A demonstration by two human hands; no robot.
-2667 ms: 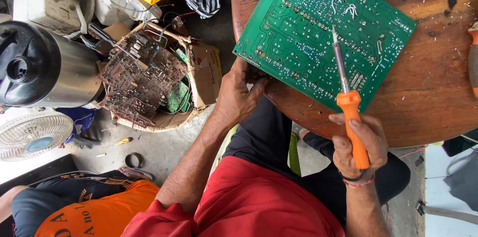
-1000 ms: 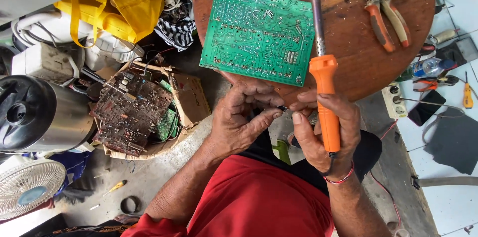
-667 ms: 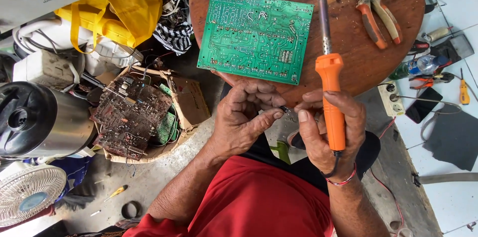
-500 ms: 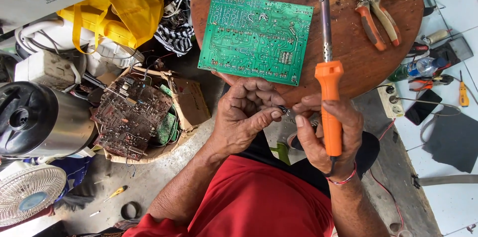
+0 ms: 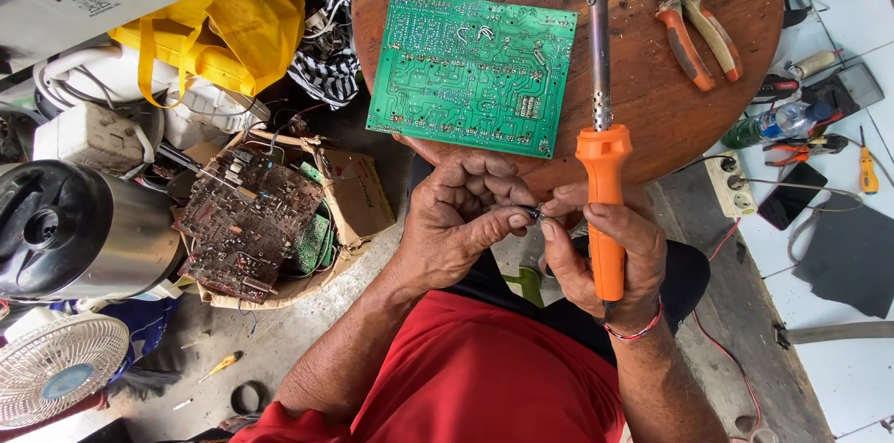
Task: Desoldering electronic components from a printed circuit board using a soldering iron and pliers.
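Cardboard box [image 5: 358,196] full of brown circuit boards [image 5: 244,224], right hand [image 5: 605,252] gripping soldering iron [image 5: 602,173], left hand [image 5: 461,224] pinching small part [image 5: 533,214].

The person wears a red short-sleeved shirt [image 5: 475,378] whose sleeve ends above the elbow, leaving both forearms bare, and dark trousers [image 5: 559,313] show just beyond it at the lap. The left hand [image 5: 461,224] is bare, with no ring or band in sight. The right hand [image 5: 605,257] is also ungloved, and a thin red band [image 5: 636,331] circles its wrist, with what may be a second pale strand beside it.
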